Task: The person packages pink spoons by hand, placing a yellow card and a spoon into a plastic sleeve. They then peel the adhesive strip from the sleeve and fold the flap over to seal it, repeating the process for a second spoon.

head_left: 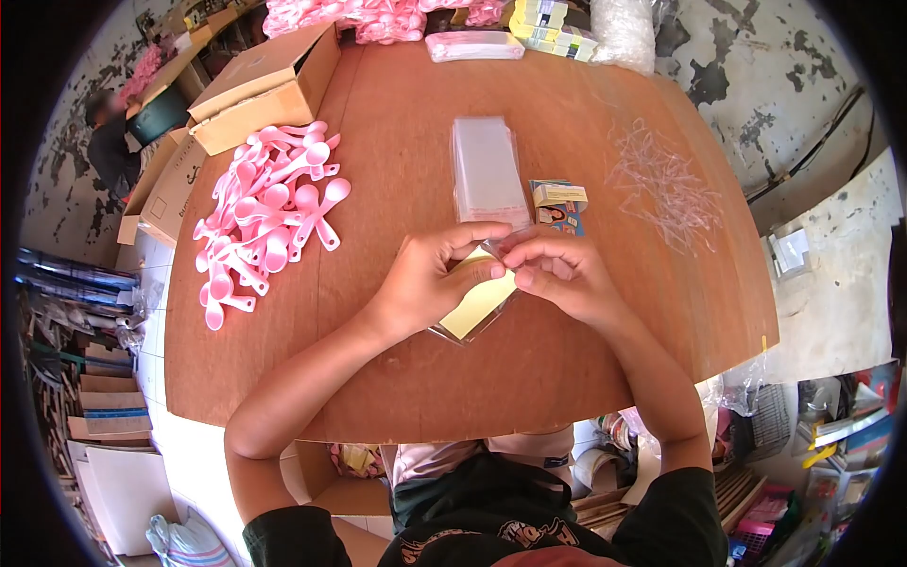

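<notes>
Between my hands is a clear plastic bag with a pale yellow card (479,300) in it, tilted over the table's near half. My left hand (442,274) pinches its upper left edge between thumb and fingers. At the top right corner, the fingers of my right hand (557,272) are closed on the bag's edge. Just beyond lies a stack of clear plastic bags (488,168). Beside it sits a small pile of printed cards (559,203). To the left spreads a heap of pink plastic spoons (269,208); thin clear plastic strips (666,184) lie tangled on the right.
A cardboard box (260,90) stands at the wooden table's (397,123) back left. Pink packs (350,17), a flat clear pack (474,46) and yellow-white bundles (553,28) line the far edge. Another person (113,142) is at the far left, beyond an open carton (165,184).
</notes>
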{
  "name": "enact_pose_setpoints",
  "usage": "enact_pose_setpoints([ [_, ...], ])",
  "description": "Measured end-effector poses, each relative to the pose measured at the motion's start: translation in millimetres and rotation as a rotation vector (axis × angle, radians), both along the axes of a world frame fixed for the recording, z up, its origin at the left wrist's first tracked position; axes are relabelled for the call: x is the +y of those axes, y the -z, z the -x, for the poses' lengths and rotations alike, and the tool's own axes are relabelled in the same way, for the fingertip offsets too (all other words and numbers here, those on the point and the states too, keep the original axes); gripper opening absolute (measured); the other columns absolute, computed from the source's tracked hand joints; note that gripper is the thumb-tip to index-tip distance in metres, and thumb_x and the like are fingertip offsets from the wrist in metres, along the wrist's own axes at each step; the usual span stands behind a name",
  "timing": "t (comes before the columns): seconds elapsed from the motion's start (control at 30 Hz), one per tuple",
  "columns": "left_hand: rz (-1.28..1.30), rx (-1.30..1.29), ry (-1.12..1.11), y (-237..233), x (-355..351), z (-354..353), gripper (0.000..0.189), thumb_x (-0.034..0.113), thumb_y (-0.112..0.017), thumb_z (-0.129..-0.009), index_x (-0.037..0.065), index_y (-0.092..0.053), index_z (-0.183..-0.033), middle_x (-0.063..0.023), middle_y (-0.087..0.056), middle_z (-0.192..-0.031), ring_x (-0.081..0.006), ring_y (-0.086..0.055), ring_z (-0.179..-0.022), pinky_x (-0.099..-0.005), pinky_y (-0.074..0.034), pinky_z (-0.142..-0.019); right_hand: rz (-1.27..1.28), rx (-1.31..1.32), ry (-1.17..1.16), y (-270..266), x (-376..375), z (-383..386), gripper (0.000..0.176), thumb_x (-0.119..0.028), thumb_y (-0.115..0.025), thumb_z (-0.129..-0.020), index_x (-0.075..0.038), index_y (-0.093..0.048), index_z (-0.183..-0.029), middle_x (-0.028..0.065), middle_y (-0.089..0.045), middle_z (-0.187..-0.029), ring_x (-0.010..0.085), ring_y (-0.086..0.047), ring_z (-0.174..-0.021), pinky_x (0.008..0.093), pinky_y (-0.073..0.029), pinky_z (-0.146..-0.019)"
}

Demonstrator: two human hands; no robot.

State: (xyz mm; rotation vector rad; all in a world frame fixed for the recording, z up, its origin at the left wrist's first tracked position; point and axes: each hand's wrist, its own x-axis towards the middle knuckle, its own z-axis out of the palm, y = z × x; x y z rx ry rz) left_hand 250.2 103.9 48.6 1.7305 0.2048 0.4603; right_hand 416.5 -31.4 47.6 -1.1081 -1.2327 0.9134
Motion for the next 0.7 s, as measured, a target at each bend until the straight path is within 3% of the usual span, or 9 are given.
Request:
enact_pose_setpoints([
  [0.4, -0.135, -0.053, 0.008, -5.8, -1.0, 2.0, 0.039, 0.007, -0.064, -0.09, -0.003, -0.055, -0.126, -0.0122, -0.069, -0.1, -0.0091, -0.063, -0.088, -0.0235, -0.053, -0.073, 0.076, -0.022, -0.081, -0.5, -3.0, 1.5, 0.03, -0.007, -0.067, -0.088, 0.003, -0.061, -0.115, 0.0087, -0.065, -0.106, 0.0127, -0.063, -0.091, 0.0272, -0.053, -0.077],
  [0.5, -0.18, -0.07, -0.001, -6.4, -0.5, 1.9, 0.038, 0.008, -0.064, -0.09, -0.003, -0.056, -0.125, -0.0131, -0.069, -0.105, -0.0107, -0.063, -0.093, -0.0256, -0.053, -0.077, 0.176, 0.027, -0.134, -2.3, -3.8, -0.1, 0.031, -0.002, -0.064, -0.088, 0.005, -0.059, -0.117, 0.0097, -0.062, -0.11, 0.0151, -0.058, -0.103, 0.0311, -0.049, -0.088],
  [0.57, -0.203, -0.074, -0.003, -9.1, -0.7, 3.2, 0.037, 0.008, -0.063, -0.09, -0.002, -0.056, -0.125, -0.0137, -0.068, -0.108, -0.012, -0.062, -0.097, -0.0271, -0.053, -0.079, 0.099, -0.092, -0.102, -0.4, -2.4, 0.1, 0.034, -0.006, -0.066, -0.088, 0.001, -0.06, -0.12, 0.008, -0.066, -0.103, 0.0115, -0.063, -0.084, 0.0256, -0.053, -0.071],
  [0.7, -0.205, -0.088, -0.03, -12.4, -0.9, 3.5, 0.033, 0.011, -0.063, -0.09, -0.001, -0.06, -0.121, -0.0162, -0.068, -0.107, -0.0163, -0.067, -0.095, -0.0308, -0.053, -0.081, 0.195, -0.109, -0.119, -10.3, -5.4, 0.8, 0.032, -0.006, -0.065, -0.089, 0.001, -0.06, -0.12, 0.008, -0.067, -0.099, 0.0106, -0.063, -0.078, 0.0242, -0.052, -0.066],
])
